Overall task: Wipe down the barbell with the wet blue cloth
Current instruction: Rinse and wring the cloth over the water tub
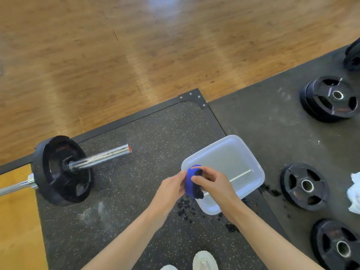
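Presently both my hands — left hand (171,187), right hand (211,182) — are clenched around the blue cloth (190,180), held over the near corner of the plastic tub (243,152). Barbell (101,157) lies on the mat (155,133) — well left, untouched.

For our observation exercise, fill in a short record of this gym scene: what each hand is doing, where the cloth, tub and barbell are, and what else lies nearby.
left hand: grip closed on the blue cloth
right hand: also gripping the cloth, wringing it
cloth position: over the near-left corner of the tub
tub: clear plastic, on the mat, right of the barbell
barbell: on the floor at left, one plate on, untouched
mat: dark wet spots beside the tub
loose plates: lying flat at right
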`<state>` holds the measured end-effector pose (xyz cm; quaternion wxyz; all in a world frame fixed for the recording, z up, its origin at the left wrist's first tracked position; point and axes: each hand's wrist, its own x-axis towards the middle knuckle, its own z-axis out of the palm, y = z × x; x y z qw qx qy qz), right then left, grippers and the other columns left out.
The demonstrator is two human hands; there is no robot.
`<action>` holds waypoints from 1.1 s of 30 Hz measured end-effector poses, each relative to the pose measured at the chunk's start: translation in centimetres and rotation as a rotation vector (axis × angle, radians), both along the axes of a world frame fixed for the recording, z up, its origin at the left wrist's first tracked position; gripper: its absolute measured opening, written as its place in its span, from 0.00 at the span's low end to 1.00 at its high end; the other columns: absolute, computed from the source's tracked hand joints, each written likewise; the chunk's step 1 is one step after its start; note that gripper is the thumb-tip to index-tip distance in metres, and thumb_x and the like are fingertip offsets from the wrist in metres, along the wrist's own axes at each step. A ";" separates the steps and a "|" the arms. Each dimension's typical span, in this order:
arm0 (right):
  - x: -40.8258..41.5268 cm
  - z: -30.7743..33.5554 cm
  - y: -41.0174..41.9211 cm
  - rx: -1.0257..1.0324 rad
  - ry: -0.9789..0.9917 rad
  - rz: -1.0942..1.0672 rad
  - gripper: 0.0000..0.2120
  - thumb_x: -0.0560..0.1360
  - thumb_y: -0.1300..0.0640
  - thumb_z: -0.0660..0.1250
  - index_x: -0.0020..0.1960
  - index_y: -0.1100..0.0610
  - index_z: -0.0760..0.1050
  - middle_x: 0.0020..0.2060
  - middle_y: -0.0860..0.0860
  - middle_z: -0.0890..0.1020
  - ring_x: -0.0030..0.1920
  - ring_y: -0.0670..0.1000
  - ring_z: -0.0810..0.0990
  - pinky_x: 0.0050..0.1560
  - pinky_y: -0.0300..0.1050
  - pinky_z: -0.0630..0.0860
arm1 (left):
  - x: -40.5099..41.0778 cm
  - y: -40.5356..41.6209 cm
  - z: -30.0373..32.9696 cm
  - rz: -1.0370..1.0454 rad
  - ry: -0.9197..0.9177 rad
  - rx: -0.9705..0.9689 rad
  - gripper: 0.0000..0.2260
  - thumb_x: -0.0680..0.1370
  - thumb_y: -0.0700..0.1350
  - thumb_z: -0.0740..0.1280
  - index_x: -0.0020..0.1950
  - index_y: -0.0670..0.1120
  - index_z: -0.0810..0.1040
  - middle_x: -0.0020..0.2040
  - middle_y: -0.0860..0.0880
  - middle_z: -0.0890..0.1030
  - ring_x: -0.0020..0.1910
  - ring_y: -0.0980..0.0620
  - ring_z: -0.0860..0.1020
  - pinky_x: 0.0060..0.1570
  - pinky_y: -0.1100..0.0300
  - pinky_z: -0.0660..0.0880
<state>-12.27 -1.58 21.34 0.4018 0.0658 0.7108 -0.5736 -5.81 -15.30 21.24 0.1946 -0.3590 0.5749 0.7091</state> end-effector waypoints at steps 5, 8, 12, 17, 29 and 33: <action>1.3 -3.2 -0.1 -0.027 -0.081 -0.085 0.19 0.78 0.67 0.64 0.64 0.49 0.76 0.54 0.50 0.85 0.53 0.46 0.84 0.52 0.39 0.80 | 0.0 0.4 -2.6 0.135 -0.022 0.083 0.11 0.80 0.49 0.69 0.59 0.46 0.83 0.52 0.46 0.87 0.54 0.48 0.85 0.57 0.56 0.80; 2.7 -4.9 0.0 0.056 0.009 -0.088 0.23 0.73 0.65 0.75 0.60 0.46 0.71 0.54 0.50 0.81 0.49 0.41 0.81 0.46 0.38 0.78 | 0.3 0.8 -4.4 0.155 -0.072 0.073 0.07 0.81 0.44 0.68 0.57 0.46 0.83 0.50 0.46 0.87 0.52 0.46 0.85 0.59 0.52 0.80; 3.6 -6.8 -0.4 0.180 0.077 -0.198 0.23 0.70 0.62 0.78 0.60 0.51 0.73 0.51 0.50 0.79 0.49 0.45 0.79 0.45 0.36 0.78 | 0.5 1.4 -6.7 0.235 -0.157 0.130 0.13 0.86 0.40 0.59 0.51 0.47 0.83 0.43 0.49 0.87 0.41 0.54 0.86 0.49 0.56 0.81; 2.7 -9.7 2.2 0.212 -0.062 -0.308 0.12 0.77 0.68 0.67 0.50 0.52 0.83 0.44 0.54 0.85 0.41 0.48 0.81 0.36 0.30 0.75 | 1.4 1.3 -10.0 0.286 -0.195 0.148 0.10 0.86 0.42 0.60 0.55 0.47 0.81 0.49 0.48 0.87 0.50 0.51 0.85 0.50 0.56 0.81; -1.3 -21.4 8.6 0.556 -0.048 0.110 0.17 0.78 0.68 0.59 0.36 0.57 0.81 0.39 0.50 0.80 0.40 0.53 0.73 0.36 0.42 0.66 | 3.3 4.0 -21.5 0.113 -0.220 -0.184 0.20 0.81 0.31 0.60 0.57 0.58 0.69 0.60 0.44 0.76 0.51 0.45 0.80 0.48 0.51 0.84; -0.9 -24.6 8.8 0.598 -0.007 0.370 0.09 0.74 0.67 0.65 0.50 0.57 0.80 0.50 0.53 0.79 0.44 0.51 0.74 0.35 0.35 0.69 | 3.6 5.5 -24.9 0.099 -0.245 -0.263 0.17 0.80 0.31 0.57 0.52 0.54 0.74 0.54 0.47 0.77 0.39 0.50 0.75 0.49 0.46 0.82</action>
